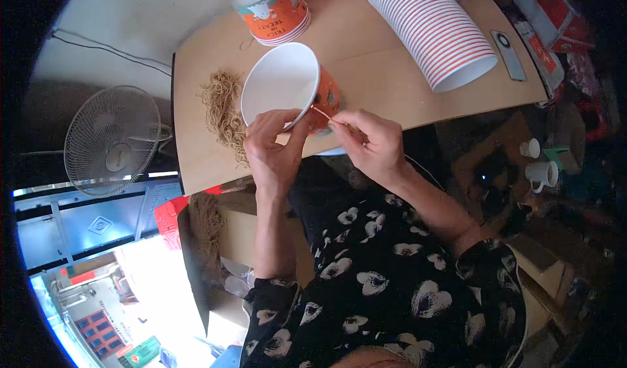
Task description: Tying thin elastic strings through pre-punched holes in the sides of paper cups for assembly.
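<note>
A white-lined paper bucket [274,80] with an orange printed outside lies tilted near the table's front edge, its mouth facing left. My left hand [273,147] is closed on its rim, thumb and fingers pinching the wall. In the fingertips of my right hand [372,143] is a thin tan cord [322,112], its far end against the bucket's side just below the rim. Whether the cord passes through the wall cannot be made out. Left of the bucket a tangled heap of tan cords [222,107] spreads on the table.
A long nested stack of paper buckets [431,32] lies at the back right, by a phone [509,56]. Several stacked orange buckets [277,22] stand behind on the wooden table [392,110]. A fan [116,143] is at left; a white mug [543,176] sits lower right.
</note>
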The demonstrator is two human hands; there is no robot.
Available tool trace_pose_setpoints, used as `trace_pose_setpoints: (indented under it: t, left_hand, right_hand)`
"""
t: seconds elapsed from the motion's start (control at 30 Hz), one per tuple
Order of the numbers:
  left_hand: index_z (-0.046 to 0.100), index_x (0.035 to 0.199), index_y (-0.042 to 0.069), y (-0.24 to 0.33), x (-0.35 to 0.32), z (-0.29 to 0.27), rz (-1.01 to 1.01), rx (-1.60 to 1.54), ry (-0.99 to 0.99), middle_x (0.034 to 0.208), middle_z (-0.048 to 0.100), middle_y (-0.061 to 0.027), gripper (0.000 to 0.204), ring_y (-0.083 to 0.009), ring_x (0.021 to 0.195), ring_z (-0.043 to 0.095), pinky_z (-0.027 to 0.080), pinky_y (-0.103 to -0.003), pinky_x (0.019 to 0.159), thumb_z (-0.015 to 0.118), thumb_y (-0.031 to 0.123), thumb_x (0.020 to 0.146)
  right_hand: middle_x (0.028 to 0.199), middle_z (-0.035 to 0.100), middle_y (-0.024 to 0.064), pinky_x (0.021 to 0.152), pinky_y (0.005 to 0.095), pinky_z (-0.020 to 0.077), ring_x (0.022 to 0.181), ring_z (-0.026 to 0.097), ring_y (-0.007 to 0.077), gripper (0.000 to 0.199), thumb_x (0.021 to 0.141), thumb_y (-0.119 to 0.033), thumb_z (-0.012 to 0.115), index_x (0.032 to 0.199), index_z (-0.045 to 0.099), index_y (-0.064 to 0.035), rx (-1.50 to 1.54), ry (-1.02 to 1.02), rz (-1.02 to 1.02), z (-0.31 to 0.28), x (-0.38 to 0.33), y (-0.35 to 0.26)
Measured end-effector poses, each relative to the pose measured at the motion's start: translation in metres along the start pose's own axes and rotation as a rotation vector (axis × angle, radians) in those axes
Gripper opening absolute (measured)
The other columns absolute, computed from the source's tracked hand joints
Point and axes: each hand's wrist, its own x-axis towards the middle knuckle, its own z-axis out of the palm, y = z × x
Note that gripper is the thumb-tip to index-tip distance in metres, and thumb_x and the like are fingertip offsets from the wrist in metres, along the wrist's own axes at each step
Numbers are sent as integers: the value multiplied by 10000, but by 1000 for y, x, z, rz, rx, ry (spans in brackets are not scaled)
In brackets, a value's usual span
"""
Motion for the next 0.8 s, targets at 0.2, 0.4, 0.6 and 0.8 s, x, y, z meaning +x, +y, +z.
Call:
trace_pose_setpoints:
  t: [0.2,0.4,0.6,0.8]
  left_hand:
    - [737,863,55,-1,-2,-2,-12,18,-1,811,721,-66,90,-191,753,675,497,-324,737,772,68,781]
    - [741,857,75,1,-3,-1,-41,20,-24,810,721,-57,83,-187,771,671,470,-334,776,773,91,782]
    - [736,849,73,3,-5,2,17,36,-36,823,717,-56,106,-211,784,667,469,-346,789,783,88,755]
    - [745,860,90,8,-8,6,156,187,-57,832,704,-43,84,-236,885,641,451,-380,823,764,122,785]
  right_hand:
    - [717,658,36,517,210,441,597,571,36,96,854,15,708,938,660,9,-38,-30,-17,5,1,4]
    - [720,652,32,513,212,435,592,561,35,93,857,10,706,936,657,5,-62,-36,-18,7,0,8]
    - [724,650,125,526,321,486,595,657,214,111,831,-36,721,914,648,-32,-57,-54,70,5,-2,7]
    - [732,650,112,520,303,471,575,625,175,120,831,-25,716,938,661,-24,-59,-65,104,3,-6,11]
